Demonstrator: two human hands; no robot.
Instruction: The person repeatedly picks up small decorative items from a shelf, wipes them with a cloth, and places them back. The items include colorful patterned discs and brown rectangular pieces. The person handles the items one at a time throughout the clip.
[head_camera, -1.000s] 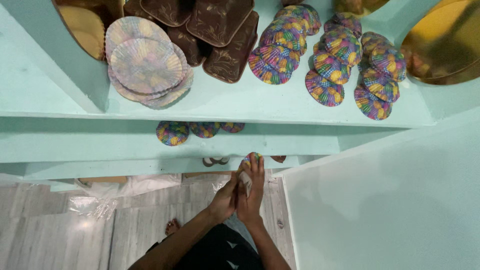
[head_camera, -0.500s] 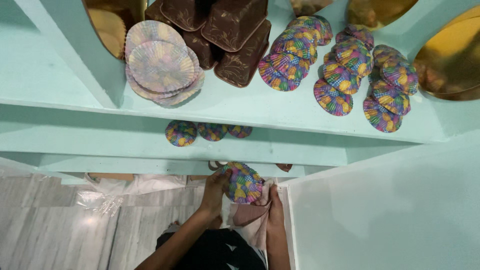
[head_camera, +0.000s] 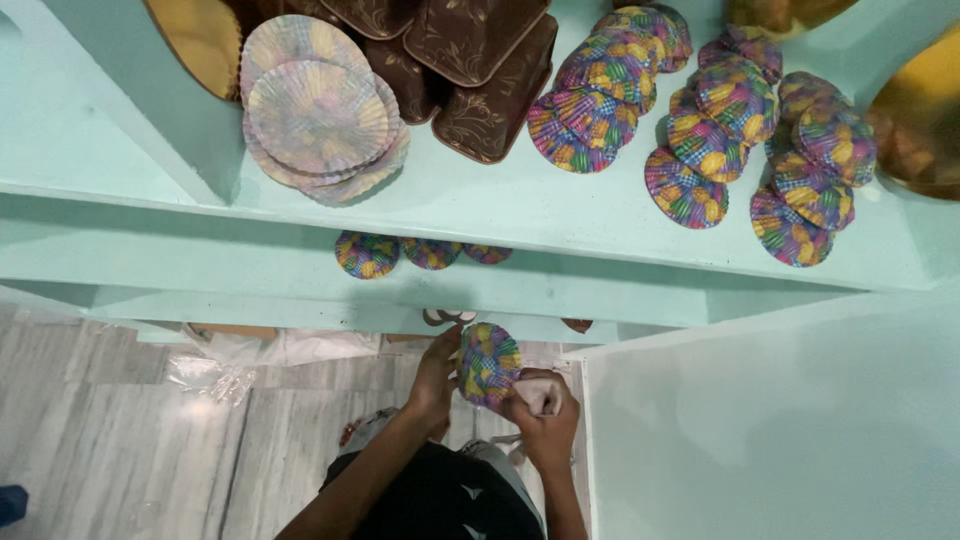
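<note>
Item in hand: we gripped one multicoloured paper liner (head_camera: 489, 363) with our left hand (head_camera: 436, 378) and closed right hand (head_camera: 543, 415) below the lowest shelf edge (head_camera: 300, 312), many liners (head_camera: 700, 110) already shelved.

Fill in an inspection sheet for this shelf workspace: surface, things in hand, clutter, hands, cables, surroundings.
Surface: pale green top shelf, more shelves below.
Things in hand: multicoloured checked paper liner, held between both hands.
Clutter: checked liner stacks, pastel liner stack, brown patterned trays, gold boards; more liners on the lower shelf.
Hands: left hand grips the liner's edge; right hand touches it, also holding something pale.
Cables: nothing seen.
Surroundings: grey floor, clear plastic wrap.
</note>
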